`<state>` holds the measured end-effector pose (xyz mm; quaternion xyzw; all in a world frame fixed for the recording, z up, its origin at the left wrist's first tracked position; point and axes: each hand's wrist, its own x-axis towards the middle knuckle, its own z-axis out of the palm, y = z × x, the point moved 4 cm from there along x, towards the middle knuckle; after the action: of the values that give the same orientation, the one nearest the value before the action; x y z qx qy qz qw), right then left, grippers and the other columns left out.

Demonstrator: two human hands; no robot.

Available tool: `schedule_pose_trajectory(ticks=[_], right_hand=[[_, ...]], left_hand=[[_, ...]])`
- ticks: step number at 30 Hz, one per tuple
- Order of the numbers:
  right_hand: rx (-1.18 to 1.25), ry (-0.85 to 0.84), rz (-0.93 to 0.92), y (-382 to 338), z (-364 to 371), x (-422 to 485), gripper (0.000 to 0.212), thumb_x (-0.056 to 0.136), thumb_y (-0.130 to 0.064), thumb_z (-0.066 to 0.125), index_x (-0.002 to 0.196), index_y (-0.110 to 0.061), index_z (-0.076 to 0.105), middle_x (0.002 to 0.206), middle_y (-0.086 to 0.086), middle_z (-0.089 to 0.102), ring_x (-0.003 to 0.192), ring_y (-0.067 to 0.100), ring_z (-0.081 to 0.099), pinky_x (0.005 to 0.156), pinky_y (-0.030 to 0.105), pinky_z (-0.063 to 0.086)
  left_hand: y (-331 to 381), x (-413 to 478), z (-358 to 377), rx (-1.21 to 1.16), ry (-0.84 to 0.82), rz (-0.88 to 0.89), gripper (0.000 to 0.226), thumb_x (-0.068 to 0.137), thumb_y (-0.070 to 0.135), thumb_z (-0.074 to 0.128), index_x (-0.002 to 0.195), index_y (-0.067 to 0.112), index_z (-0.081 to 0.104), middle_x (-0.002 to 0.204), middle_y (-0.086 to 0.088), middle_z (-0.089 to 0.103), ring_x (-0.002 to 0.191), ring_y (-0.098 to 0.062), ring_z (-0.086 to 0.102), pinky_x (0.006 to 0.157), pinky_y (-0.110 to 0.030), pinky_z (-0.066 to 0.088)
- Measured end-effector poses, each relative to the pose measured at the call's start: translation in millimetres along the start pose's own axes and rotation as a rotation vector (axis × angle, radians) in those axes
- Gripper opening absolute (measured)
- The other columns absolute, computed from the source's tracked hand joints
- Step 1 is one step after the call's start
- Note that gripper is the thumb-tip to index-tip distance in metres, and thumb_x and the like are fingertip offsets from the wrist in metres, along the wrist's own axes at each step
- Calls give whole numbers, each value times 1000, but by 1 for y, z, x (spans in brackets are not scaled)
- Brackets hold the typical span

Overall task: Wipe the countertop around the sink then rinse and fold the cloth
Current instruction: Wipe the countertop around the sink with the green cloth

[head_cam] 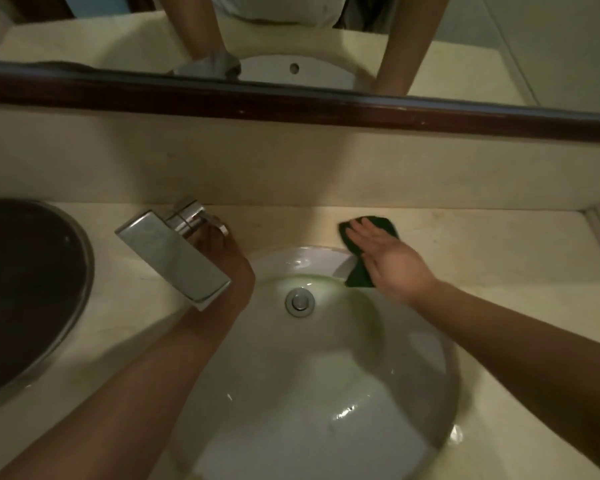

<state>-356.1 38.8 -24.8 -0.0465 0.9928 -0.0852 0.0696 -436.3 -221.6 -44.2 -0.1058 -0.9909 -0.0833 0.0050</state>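
Chrome tap (174, 258) hid most of the left hand (219, 251); its grip could not be judged. Right hand (387, 256) lay flat, fingers spread, pressing the dark green cloth (378, 228) on the countertop (482, 244) beside the sink (326, 375) rim, one corner drooping inside.

faucet (174, 251) overhanging sink (413, 393) left rim, bare countertop (499, 244) open at right, wall behind

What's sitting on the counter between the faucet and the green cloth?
Nothing: in the head view the countertop is bare between the faucet and the green cloth.
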Motion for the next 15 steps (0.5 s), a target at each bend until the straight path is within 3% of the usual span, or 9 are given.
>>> schedule_pose_trajectory(ticks=[4, 7, 11, 15], right_hand=[[-8, 49, 188, 14, -7, -23, 53, 97, -12, 43, 148, -13, 32, 156, 6, 30, 146, 20, 21, 117, 27, 12], [20, 56, 134, -26, 0, 26, 52, 99, -13, 39, 149, -8, 28, 158, 8, 23, 148, 22, 14, 116, 25, 1], [21, 17, 78, -22, -1, 17, 57, 95, -8, 43, 150, -13, 30, 158, 5, 25, 147, 20, 17, 117, 28, 9], [-36, 23, 300, 44, -15, -45, 57, 94, -8, 46, 149, -14, 32, 156, 5, 28, 145, 21, 25, 114, 37, 29]], left_hand=[[6, -2, -2, -58, 10, 16, 55, 62, -10, 65, 114, -23, 55, 108, -40, 60, 94, -54, 62, 86, -62, 47], [2, -3, -2, -61, -57, -1, 61, 61, -7, 69, 118, -23, 52, 113, -41, 58, 99, -54, 60, 89, -63, 45], [-4, -3, 1, -4, -21, 24, 56, 69, 8, 48, 117, -19, 55, 107, -35, 62, 94, -47, 64, 89, -52, 48], [1, -2, 0, -71, 53, 33, 57, 69, 9, 37, 115, -20, 54, 106, -37, 63, 91, -48, 66, 78, -59, 52]])
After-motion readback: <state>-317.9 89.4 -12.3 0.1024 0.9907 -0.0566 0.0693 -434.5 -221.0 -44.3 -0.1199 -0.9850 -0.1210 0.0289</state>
